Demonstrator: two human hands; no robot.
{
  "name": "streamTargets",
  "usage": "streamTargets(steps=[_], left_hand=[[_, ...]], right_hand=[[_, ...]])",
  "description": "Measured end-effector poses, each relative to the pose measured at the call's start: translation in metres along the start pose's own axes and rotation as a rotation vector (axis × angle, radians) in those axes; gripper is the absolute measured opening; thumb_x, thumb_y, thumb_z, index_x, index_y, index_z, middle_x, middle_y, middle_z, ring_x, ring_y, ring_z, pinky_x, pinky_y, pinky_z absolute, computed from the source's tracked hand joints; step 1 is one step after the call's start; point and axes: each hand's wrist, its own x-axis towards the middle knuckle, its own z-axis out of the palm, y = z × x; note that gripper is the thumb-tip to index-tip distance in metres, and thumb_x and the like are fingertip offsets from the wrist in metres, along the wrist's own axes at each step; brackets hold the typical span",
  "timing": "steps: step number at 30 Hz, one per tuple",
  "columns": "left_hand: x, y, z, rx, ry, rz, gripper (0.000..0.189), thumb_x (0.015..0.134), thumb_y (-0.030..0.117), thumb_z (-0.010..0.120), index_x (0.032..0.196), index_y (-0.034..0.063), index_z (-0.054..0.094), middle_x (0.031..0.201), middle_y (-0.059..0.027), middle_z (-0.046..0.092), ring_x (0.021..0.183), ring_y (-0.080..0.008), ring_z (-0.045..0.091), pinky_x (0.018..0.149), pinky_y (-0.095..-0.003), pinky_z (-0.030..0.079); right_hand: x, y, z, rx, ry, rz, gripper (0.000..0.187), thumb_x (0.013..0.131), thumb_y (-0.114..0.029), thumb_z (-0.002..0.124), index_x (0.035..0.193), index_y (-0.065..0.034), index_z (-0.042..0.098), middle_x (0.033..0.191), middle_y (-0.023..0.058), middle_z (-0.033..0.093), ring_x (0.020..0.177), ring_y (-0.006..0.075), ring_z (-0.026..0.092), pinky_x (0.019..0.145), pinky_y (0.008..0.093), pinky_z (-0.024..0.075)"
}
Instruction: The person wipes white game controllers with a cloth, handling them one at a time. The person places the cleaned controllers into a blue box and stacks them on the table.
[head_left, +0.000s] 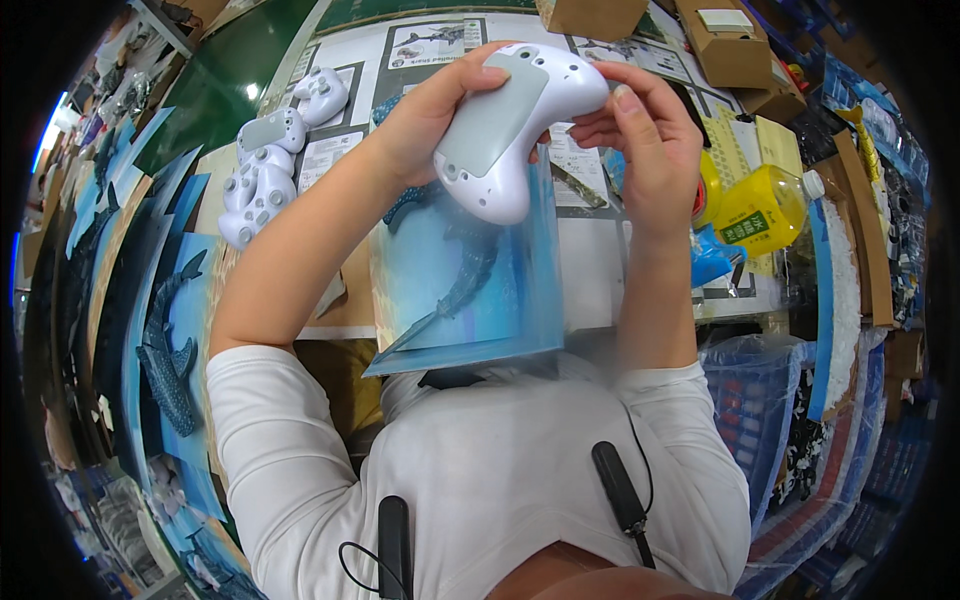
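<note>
A white game controller (556, 105) is held underside up, its grey battery cover (491, 120) facing me. My left hand (431, 112) grips its left side, thumb on the cover. At the other grip is my right hand (649, 139), index fingertip against the end and thumb lifted off; whether it grips anything is hidden. Below the controller, an open blue box with an ocean print (536, 289) leans at the table's front edge. A spotted toy whale shark (472, 266) shows on its blue inside, partly covered by the controller.
Several white controllers (259, 187) lie left on the table. Blue backing cards with toy sharks (169, 352) stand at far left. Right are a yellow liquid bottle (761, 206), a blue object (712, 259) and cardboard boxes (724, 45). A plastic-lined bin (757, 420) stands right of me.
</note>
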Motion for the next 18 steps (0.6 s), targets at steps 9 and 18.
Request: streamTargets(steps=[9,18], left_hand=[[-0.005,-0.005,0.009,0.129,0.084,0.002,0.059,0.079,0.034,0.05,0.128,0.0069,0.033,0.101,-0.0152,0.055,0.079,-0.0252,0.06,0.066,-0.0367,0.053],[-0.014,-0.003,0.014,0.554,0.318,0.28,0.054,0.077,0.021,0.06,0.124,0.0066,0.037,0.096,-0.0146,0.059,0.079,-0.0239,0.062,0.068,-0.0326,0.051]], right_hand=[[-0.001,0.007,0.011,-0.092,0.142,-0.092,0.027,0.088,-0.022,0.054,0.095,0.0023,0.063,0.075,0.0069,0.062,0.057,0.0083,0.055,0.053,0.019,0.0452],[-0.002,0.006,0.006,-0.087,0.08,0.071,0.031,0.087,-0.028,0.055,0.101,-0.0003,0.06,0.081,0.006,0.061,0.07,0.0087,0.056,0.059,0.0207,0.0463]])
